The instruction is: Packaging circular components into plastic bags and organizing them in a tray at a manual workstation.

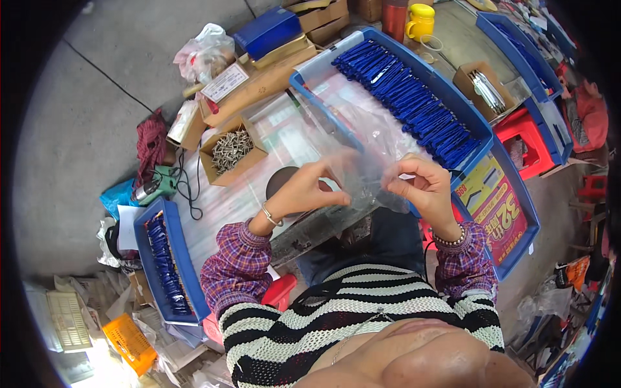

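A crumpled clear plastic bag (370,173) is held up between my two hands, over the near edge of the worktable. My left hand (309,189) grips its left side with fingers curled; the fingertips are smeared by motion. On the right side, my right hand (424,187) pinches the film between thumb and forefinger. The bag's lower part hangs in loose folds, and nothing can be made out inside. Beyond it stands a blue tray (312,97) with a long row of slim blue pieces (414,100). A dark round object (282,178) is partly hidden behind my left hand.
An open cardboard box of metal screw-like parts (233,152) sits left of my hands. Further left are a green power tool (155,184) and a smaller blue tray (194,284). A yellow mug (420,21) stands at the back. Red stools (525,139) are at the right.
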`<action>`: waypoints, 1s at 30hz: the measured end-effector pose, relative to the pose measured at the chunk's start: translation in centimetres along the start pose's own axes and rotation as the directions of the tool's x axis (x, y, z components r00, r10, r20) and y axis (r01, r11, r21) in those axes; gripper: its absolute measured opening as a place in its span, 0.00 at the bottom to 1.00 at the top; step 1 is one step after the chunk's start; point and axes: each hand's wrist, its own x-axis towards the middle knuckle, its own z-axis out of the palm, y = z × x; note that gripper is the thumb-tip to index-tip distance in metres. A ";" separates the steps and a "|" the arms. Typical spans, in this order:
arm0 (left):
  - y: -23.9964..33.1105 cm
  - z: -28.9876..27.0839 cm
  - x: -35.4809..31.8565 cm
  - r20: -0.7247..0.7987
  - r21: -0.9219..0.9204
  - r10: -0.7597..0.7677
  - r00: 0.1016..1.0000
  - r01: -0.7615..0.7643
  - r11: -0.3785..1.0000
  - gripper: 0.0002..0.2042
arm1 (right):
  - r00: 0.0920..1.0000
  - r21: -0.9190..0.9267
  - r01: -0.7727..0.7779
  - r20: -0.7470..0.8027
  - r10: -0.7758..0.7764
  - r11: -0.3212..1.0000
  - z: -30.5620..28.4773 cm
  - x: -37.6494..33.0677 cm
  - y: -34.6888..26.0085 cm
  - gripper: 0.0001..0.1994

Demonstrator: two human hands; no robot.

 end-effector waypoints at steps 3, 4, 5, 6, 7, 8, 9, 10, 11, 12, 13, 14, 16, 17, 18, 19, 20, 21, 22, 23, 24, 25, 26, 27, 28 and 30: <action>1.3 0.9 0.8 0.154 0.253 -0.017 0.988 -0.023 0.967 0.20 | 1.000 -0.026 0.027 0.006 -0.027 0.999 -1.0 -0.2 0.3 0.08; 1.4 0.9 1.2 0.163 0.258 -0.018 0.986 -0.025 0.966 0.20 | 0.999 -0.016 0.036 0.009 -0.036 0.999 -1.5 -0.3 0.8 0.10; 1.5 0.7 1.6 0.149 0.245 -0.095 0.984 0.057 0.968 0.16 | 0.999 -0.006 0.046 0.012 -0.046 0.999 -1.9 -0.3 1.1 0.13; 1.6 0.3 2.0 0.136 0.231 -0.172 0.976 0.138 0.963 0.12 | 0.999 -0.003 0.051 0.002 -0.051 0.999 -2.0 -0.3 1.3 0.13; 1.7 -0.1 2.3 0.137 0.237 -0.173 0.975 0.138 0.962 0.12 | 0.990 0.013 0.090 -0.108 -0.088 0.996 -1.8 0.0 1.1 0.15; 2.0 -0.7 2.8 0.068 0.177 -0.114 0.991 0.100 0.979 0.10 | 0.968 0.024 0.131 -0.219 -0.123 0.991 -1.7 0.2 1.0 0.18; 2.4 -1.6 3.4 -0.003 0.120 -0.055 0.998 0.055 0.991 0.08 | 0.965 -0.036 0.112 -0.236 -0.117 0.993 -2.3 0.3 0.8 0.20; 3.0 -2.2 4.9 0.019 0.120 -0.044 0.999 0.041 0.992 0.08 | 0.959 -0.049 0.118 -0.255 -0.127 0.992 -3.4 0.1 0.7 0.20; 3.8 -2.9 6.2 -0.069 0.166 0.043 0.997 -0.031 0.986 0.07 | 0.940 -0.173 0.130 -0.292 -0.176 0.976 -4.3 -0.3 0.9 0.18; 4.9 -3.6 7.3 -0.145 0.216 0.139 0.980 -0.106 0.971 0.06 | 0.915 -0.297 0.133 -0.329 -0.232 0.945 -5.2 -0.6 1.1 0.17; 5.9 -3.5 8.8 -0.207 0.248 0.151 0.967 -0.097 0.964 0.07 | 0.899 -0.422 0.105 -0.346 -0.267 0.900 -6.2 -1.3 1.1 0.15; 7.1 -3.7 10.6 -0.234 0.278 0.176 0.956 -0.107 0.955 0.08 | 0.864 -0.642 0.192 -0.249 -0.438 0.743 -7.7 -1.6 1.8 0.12; 7.0 -4.9 13.2 -0.302 0.271 0.126 0.945 -0.042 0.962 0.10 | 0.844 -0.722 0.190 -0.226 -0.487 0.665 -8.3 -2.2 3.7 0.09; 7.1 -5.5 13.9 -0.355 0.301 0.160 0.921 -0.050 0.952 0.09 | 0.872 -0.727 0.216 -0.156 -0.464 0.651 -8.0 -2.0 3.5 0.08; 6.5 -5.8 14.9 -0.396 0.230 0.196 0.897 -0.109 0.967 0.09 | 0.864 -0.711 0.260 -0.132 -0.487 0.654 -8.0 -1.9 4.4 0.07; 5.9 -6.8 15.7 -0.374 0.199 0.186 0.909 -0.117 0.973 0.09 | 0.889 -0.727 0.252 -0.087 -0.449 0.639 -8.0 -2.1 4.9 0.08; 5.5 -7.3 16.7 -0.384 0.325 0.278 0.881 -0.153 0.933 0.08 | 0.857 -0.706 0.324 -0.063 -0.511 0.629 -8.0 -1.7 6.1 0.08; 5.5 -6.3 17.5 -0.410 0.332 0.315 0.856 -0.182 0.926 0.08 | 0.853 -0.710 0.310 -0.087 -0.515 0.633 -7.9 -2.0 6.7 0.07; 4.5 -7.0 19.0 -0.289 0.205 0.338 0.896 -0.287 0.936 0.08 | 0.851 -0.700 0.317 -0.089 -0.518 0.640 -7.8 -2.1 7.0 0.06; 4.9 -5.5 19.9 -0.358 0.169 0.278 0.891 -0.231 0.958 0.07 | 0.838 -0.720 0.296 -0.119 -0.532 0.628 -7.7 -2.5 7.2 0.05; 4.7 -4.6 21.1 -0.318 0.154 0.286 0.904 -0.249 0.956 0.07 | 0.828 -0.734 0.278 -0.143 -0.542 0.619 -7.8 -2.9 7.7 0.04; 4.6 -4.1 22.2 -0.291 0.129 0.283 0.914 -0.256 0.958 0.07 | 0.827 -0.737 0.276 -0.145 -0.543 0.617 -7.9 -3.2 7.4 0.04; 3.7 -3.5 23.6 -0.251 0.095 0.276 0.928 -0.260 0.961 0.07 | 0.820 -0.759 0.260 -0.153 -0.552 0.597 -8.0 -3.5 7.7 0.04; 2.7 -3.3 24.9 -0.244 0.076 0.244 0.939 -0.232 0.970 0.06 | 0.817 -0.771 0.257 -0.149 -0.557 0.583 -8.1 -3.7 8.0 0.03; 3.1 -4.4 24.6 -0.204 0.119 0.219 0.954 -0.198 0.973 0.10 | 0.805 -0.770 0.287 -0.128 -0.579 0.570 -7.7 -3.1 8.1 0.03; -0.2 -8.3 28.0 -0.204 0.046 0.148 0.968 -0.141 0.989 0.12 | 0.799 -0.775 0.269 -0.152 -0.581 0.572 -7.2 -2.3 8.4 0.03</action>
